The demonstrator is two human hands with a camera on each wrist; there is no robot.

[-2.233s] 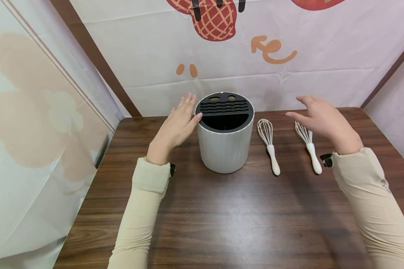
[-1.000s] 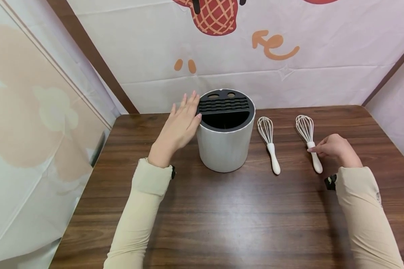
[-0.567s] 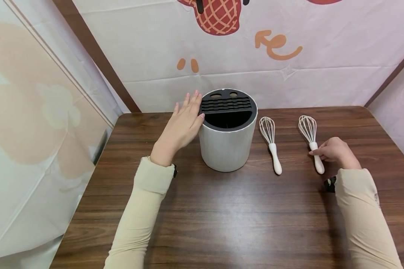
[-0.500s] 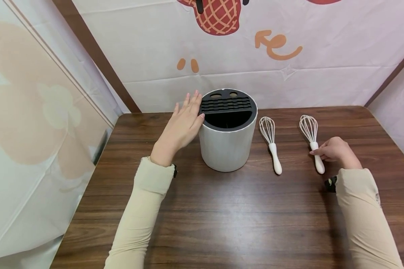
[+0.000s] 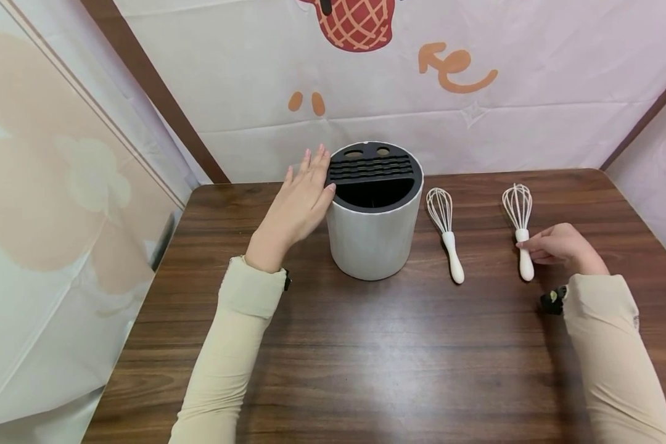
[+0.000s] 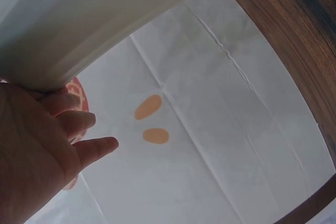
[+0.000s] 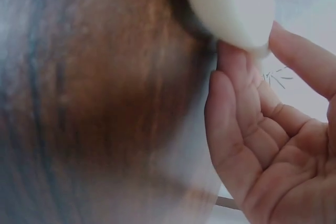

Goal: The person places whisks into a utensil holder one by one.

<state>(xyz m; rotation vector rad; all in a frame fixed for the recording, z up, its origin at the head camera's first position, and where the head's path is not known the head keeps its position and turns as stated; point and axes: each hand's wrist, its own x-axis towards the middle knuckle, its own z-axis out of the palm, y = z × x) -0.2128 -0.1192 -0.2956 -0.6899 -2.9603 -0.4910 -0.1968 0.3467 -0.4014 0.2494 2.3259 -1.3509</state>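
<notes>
A white round utensil holder [image 5: 369,246] with a black slotted top [image 5: 374,179] stands near the back of the table. My left hand [image 5: 295,206] rests against its left side with straight fingers; the left wrist view shows the palm beside the holder's wall [image 6: 105,24]. At the right, my right hand [image 5: 560,245] pinches the handle of a white whisk [image 5: 524,231] between thumb and fingers. In the right wrist view the whisk's handle [image 7: 231,9] appears blurred and close. A second white whisk [image 5: 447,237] lies on the table between the holder and the held one.
The dark wooden table [image 5: 388,370] reaches back to a pale printed cloth wall [image 5: 244,74]. Another patterned cloth [image 5: 50,246] hangs along the left side.
My right hand came down from above the right whisk and took its handle. That whisk has since turned more upright in view and shifted slightly right. My left hand stays at the holder.
</notes>
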